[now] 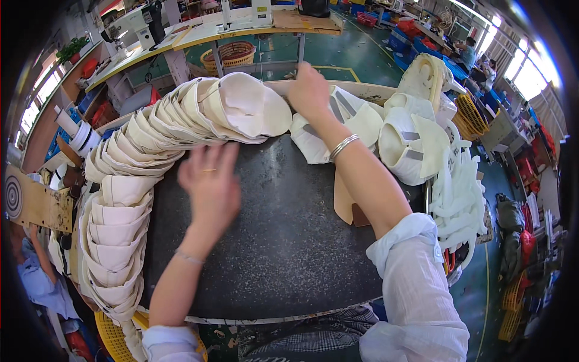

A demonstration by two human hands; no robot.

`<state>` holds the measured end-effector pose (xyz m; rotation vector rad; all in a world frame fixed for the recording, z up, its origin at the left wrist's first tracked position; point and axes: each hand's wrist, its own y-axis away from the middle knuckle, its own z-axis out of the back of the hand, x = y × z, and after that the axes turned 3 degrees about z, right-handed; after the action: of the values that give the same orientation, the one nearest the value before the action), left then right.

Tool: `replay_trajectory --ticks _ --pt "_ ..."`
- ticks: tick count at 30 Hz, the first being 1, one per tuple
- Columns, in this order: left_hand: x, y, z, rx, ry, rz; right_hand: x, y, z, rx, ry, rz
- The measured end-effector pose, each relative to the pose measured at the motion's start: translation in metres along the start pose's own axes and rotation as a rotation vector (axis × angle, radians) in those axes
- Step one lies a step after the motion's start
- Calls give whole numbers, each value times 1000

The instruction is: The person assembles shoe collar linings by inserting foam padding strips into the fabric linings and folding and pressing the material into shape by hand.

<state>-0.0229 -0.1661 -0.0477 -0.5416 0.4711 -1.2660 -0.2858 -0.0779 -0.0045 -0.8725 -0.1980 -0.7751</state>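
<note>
Head view: right hand (309, 90) is gripping a cream cap piece (353, 120); left hand (211, 181), spread and empty, is hovering; grasp one piece only.

flat brown cardboard sheet (304, 22) on far workbench; round black-and-white target sign (12, 197) at left edge

We count two hands over the dark worktop (283, 241): our left hand (211, 184) and our right hand (309, 90). One long overlapping row of cream fabric pieces (139, 163) curves along the left side, too many to number. About three cream padded pieces (386, 130) lie at right, one heap of white strips (458, 193), one woven basket (232, 54).
</note>
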Motion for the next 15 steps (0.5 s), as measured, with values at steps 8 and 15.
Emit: replay_trajectory --ticks 8,15 --pt "-87 -53 -109 319 303 -57 -126 10 43 223 -588 -301" --pt "-93 -63 -90 398 228 -36 -109 -25 232 29 -1561 -231"
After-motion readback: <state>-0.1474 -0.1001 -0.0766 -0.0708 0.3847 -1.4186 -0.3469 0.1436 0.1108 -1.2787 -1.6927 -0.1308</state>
